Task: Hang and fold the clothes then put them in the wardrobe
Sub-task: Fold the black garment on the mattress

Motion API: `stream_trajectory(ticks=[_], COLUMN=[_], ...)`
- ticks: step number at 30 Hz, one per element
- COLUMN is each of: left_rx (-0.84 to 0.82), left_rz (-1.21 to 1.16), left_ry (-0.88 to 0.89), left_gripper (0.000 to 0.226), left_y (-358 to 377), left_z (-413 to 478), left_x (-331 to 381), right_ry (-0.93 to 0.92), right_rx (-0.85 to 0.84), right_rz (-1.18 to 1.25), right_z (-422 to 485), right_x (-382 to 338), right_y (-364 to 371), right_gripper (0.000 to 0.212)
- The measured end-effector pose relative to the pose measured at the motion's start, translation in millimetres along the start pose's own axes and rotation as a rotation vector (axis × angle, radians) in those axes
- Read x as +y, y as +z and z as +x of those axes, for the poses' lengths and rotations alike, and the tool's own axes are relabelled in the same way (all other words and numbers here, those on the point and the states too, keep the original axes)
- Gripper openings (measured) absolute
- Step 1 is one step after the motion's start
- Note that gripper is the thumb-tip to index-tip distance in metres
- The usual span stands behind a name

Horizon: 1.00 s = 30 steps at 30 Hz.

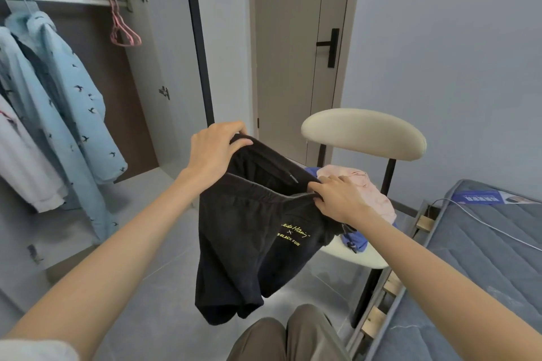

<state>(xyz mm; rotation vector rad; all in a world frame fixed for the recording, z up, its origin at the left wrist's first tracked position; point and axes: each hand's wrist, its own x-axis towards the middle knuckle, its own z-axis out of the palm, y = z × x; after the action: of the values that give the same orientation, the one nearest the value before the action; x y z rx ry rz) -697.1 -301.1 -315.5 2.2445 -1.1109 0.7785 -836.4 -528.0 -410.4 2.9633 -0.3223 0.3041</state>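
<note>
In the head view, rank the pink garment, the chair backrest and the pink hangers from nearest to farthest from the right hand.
1. Pink garment, on the chair seat just behind the right hand.
2. Chair backrest, above and behind.
3. Pink hangers, far left on the wardrobe rail.

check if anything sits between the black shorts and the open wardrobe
Nothing visible does. The left hand and right hand hold the black shorts up by the waistband, and only floor lies between them and the wardrobe on the left. Pink hangers hang free on its rail.
</note>
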Motion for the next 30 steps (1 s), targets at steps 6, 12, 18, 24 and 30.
stream_trajectory(ticks=[6,12,18,24,30], left_rx=[0.035,-0.069,-0.544,-0.725,-0.77], left_rz=[0.036,0.176,0.024,-0.146,-0.379], left_ry=[-0.102,-0.07,-0.132,-0.008,-0.118], left_gripper=[0.018,0.004,0.017,0.03,0.037], left_y=[-2,10,31,56,62], left_z=[1,-5,-21,-39,-39], left_x=[-15,-33,-51,-67,-51], right_ry=[0.134,0.237,0.247,0.29,0.374], right_rx=[-0.043,0.071,0.227,0.253,0.285], right_rz=[0.125,0.22,0.265,0.097,0.079], right_z=[-9,0,17,33,39], right_x=[17,23,21,22,28], right_y=[2,-15,-40,-56,-65], right_gripper=[0.027,0.022,0.02,0.021,0.017])
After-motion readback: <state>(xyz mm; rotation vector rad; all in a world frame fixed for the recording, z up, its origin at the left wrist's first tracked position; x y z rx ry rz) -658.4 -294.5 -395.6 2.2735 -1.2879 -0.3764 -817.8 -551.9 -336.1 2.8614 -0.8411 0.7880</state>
